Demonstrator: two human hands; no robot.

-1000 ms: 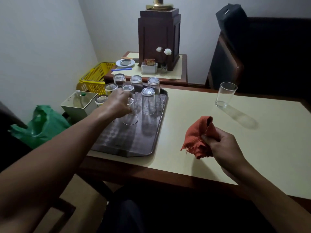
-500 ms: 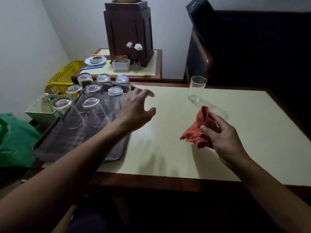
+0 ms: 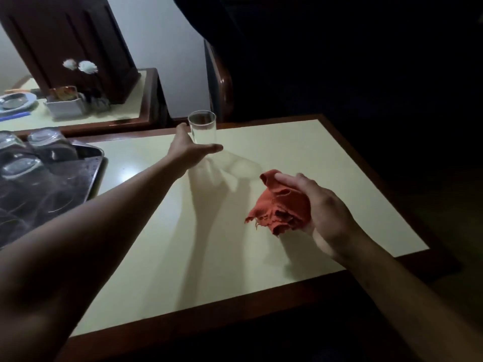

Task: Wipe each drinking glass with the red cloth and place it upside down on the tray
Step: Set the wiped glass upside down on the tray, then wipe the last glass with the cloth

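Observation:
An upright clear drinking glass [image 3: 202, 126] stands near the far edge of the pale yellow table [image 3: 300, 152]. My left hand [image 3: 188, 150] reaches across to its base, with the thumb to the left of the glass and straight fingers in front of it, not closed round it. My right hand [image 3: 326, 210] holds the bunched red cloth [image 3: 279, 205] just above the table, right of centre. At the left, the metal tray [image 3: 96, 173] carries several upside-down glasses [image 3: 47, 142].
Behind the tray, a side table [image 3: 125, 111] holds a dark wooden box [image 3: 73, 35], white flowers [image 3: 81, 66], a white dish [image 3: 65, 105] and a plate [image 3: 13, 100]. A dark chair back [image 3: 224, 82] rises behind the glass. The table's wooden edge [image 3: 209, 309] runs along the front.
My left hand left the tray and travelled right and forward to the lone upright glass. The view swung right. My right hand still holds the cloth.

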